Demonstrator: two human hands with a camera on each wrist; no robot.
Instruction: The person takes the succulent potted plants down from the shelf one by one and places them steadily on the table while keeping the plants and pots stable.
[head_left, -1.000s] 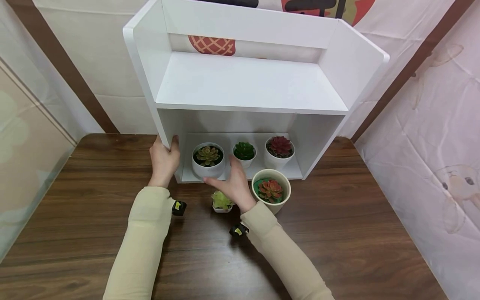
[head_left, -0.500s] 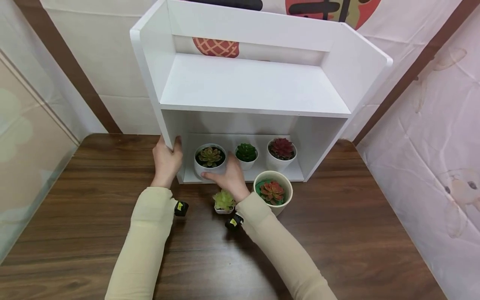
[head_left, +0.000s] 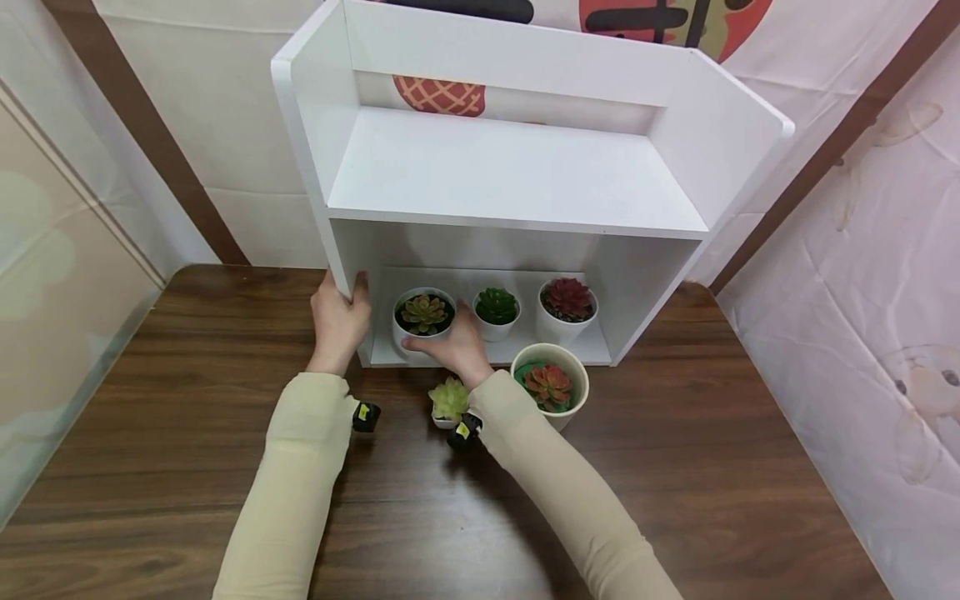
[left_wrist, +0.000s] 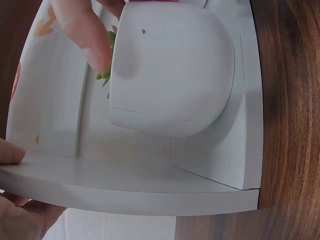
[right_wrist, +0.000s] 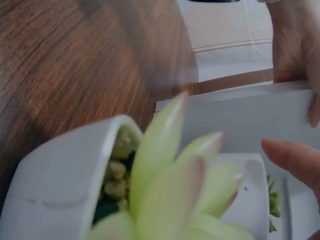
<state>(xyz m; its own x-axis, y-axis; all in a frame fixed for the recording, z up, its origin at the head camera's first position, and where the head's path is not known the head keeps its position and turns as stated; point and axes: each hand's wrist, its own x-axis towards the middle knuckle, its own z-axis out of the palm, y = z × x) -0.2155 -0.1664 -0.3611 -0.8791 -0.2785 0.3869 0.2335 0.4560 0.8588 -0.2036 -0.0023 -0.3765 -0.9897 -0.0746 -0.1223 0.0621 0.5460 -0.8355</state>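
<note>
My left hand (head_left: 339,321) grips the front edge of the left side panel of the white shelf unit (head_left: 517,171), thumb inside and fingers outside. In the lower compartment, my right hand (head_left: 457,343) holds a potted succulent (head_left: 424,314) in a round white pot, thumb across the front rim and fingers at its right side. In the left wrist view, the white pot (left_wrist: 172,70) stands on the bottom board, with the right thumb (left_wrist: 90,37) over its rim. A small light-green succulent (head_left: 450,398) in a white pot sits on the table below my right wrist.
A dark green succulent (head_left: 497,307) and a dark red one (head_left: 567,298) stand in white pots farther right in the compartment. A cream pot with a red-orange succulent (head_left: 548,386) stands on the wooden table (head_left: 697,483), right of my right wrist.
My right hand has moved slightly left and closed in round the white pot, its thumb now against the front rim. The left hand stays on the side panel. The view has shifted slightly.
</note>
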